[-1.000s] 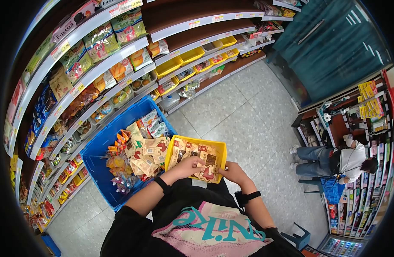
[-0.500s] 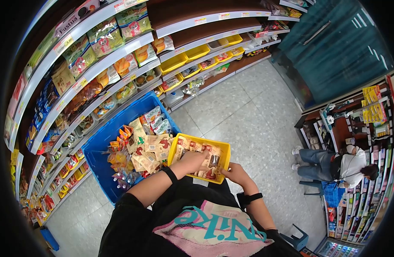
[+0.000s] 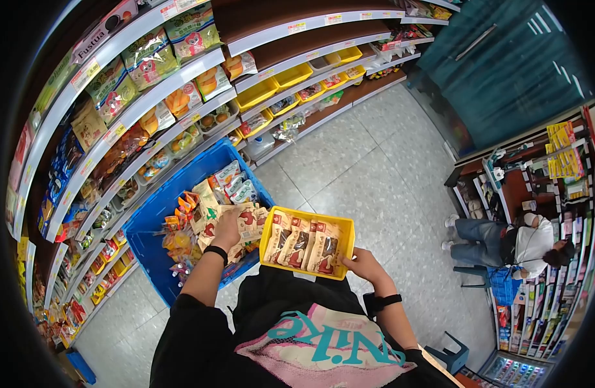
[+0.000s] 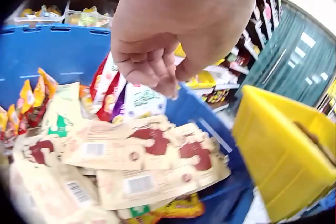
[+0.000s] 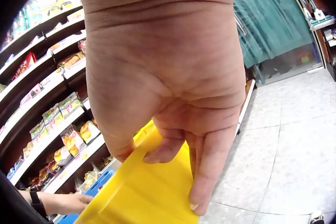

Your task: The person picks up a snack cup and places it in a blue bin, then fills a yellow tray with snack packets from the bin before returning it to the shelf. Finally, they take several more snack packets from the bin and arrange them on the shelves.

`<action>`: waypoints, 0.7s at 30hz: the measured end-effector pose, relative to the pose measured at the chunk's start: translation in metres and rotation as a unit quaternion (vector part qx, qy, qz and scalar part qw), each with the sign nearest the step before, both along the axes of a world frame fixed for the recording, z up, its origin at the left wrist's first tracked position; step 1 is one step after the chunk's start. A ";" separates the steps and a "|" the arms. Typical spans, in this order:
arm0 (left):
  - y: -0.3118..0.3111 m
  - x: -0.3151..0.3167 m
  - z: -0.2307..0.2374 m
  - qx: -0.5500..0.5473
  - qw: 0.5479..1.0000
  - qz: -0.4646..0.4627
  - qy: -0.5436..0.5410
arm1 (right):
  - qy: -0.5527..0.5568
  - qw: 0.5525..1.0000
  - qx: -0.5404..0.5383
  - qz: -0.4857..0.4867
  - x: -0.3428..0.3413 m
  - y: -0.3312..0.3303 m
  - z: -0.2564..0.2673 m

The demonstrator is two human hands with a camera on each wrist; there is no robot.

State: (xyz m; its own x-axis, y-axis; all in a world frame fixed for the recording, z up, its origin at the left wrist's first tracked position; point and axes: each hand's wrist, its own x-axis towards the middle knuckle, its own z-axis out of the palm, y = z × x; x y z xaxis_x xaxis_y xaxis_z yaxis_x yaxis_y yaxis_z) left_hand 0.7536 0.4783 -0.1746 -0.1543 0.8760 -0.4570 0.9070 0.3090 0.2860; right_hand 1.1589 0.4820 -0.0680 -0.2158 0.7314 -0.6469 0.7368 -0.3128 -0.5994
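My left hand is over the blue crate, above beige packets with dark red prints. In the left wrist view this hand has loosely bent fingers and nothing visible between them. My right hand grips the right edge of a yellow tray, which stands off the floor in front of my body. Several beige packets lie side by side in the tray. In the right wrist view, the thumb and fingers of my right hand pinch the tray's wall.
Orange snack packs and white packs share the crate. Snack shelves curve along the left and back, with yellow bins on them. A person is at the right beside a blue basket. Tiled floor lies between.
My left hand has left the yellow tray and moved left over the crate. The packets in the tray now show in a neat row. My right hand still grips the tray's edge.
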 end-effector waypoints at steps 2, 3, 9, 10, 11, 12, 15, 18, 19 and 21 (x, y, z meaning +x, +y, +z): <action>-0.006 0.001 -0.031 0.018 0.998 -0.036 0.045 | -0.004 1.000 0.003 0.012 -0.003 0.001 0.008; -0.006 0.001 -0.044 0.019 0.998 -0.039 0.043 | -0.006 1.000 0.003 0.009 -0.006 0.002 0.011; -0.008 0.008 -0.039 0.055 0.998 0.017 -0.016 | -0.015 1.000 0.001 0.005 -0.006 0.001 0.014; -0.011 0.001 -0.049 0.086 0.996 0.008 -0.039 | -0.011 1.000 0.002 0.004 -0.007 0.001 0.014; -0.014 -0.004 -0.060 0.116 0.991 -0.001 -0.062 | -0.007 1.000 0.003 0.002 -0.007 0.002 0.013; -0.015 -0.005 -0.048 0.155 0.985 0.003 -0.075 | -0.005 1.000 0.003 0.004 -0.008 0.003 0.013; -0.016 -0.016 -0.018 0.177 0.960 0.105 -0.192 | -0.021 1.000 -0.001 0.013 -0.007 0.005 0.012; -0.017 -0.020 0.006 0.294 0.912 0.195 -0.210 | -0.018 1.000 -0.004 0.007 -0.006 0.006 0.005; -0.016 -0.023 0.014 0.288 0.890 0.245 -0.253 | -0.023 1.000 0.001 0.014 -0.008 0.007 0.006; -0.014 -0.025 0.029 0.314 0.858 0.260 -0.312 | -0.027 0.999 0.006 0.023 -0.008 0.008 0.004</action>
